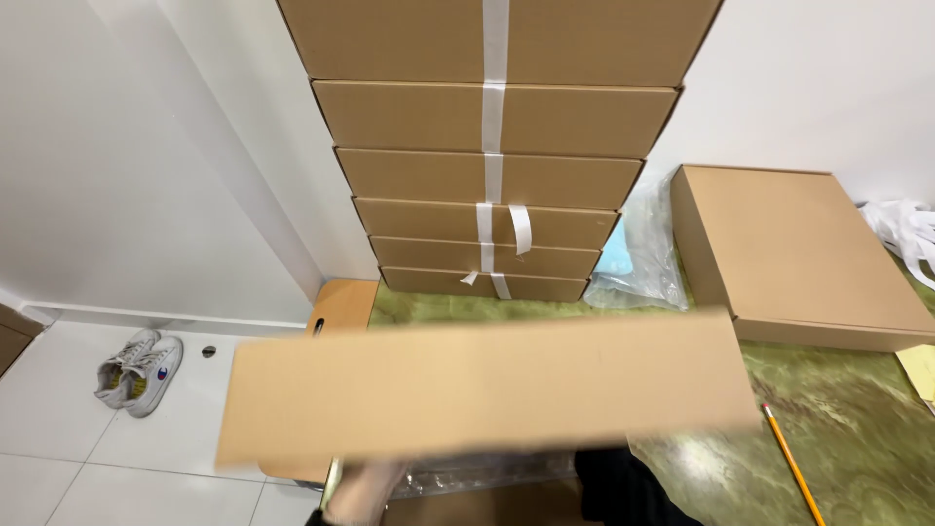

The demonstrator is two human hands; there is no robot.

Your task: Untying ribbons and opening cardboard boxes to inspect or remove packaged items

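Observation:
A long flat cardboard box [487,390] fills the lower middle of the view, tilted slightly and blurred by motion. My left hand [362,492] shows just under its lower left edge and appears to grip it from below. My right hand is hidden behind the box; only a dark sleeve [628,487] shows at the bottom. Crinkled clear plastic [477,475] and more brown cardboard [467,508] lie below the box's lower edge.
A tall stack of several taped flat cardboard boxes [492,175] stands against the white wall. Another flat box [799,253] lies at right on the green marbled surface [857,409], beside a plastic bag [638,258]. An orange pencil [791,463] lies at right. White sneakers [139,370] sit on the tiled floor.

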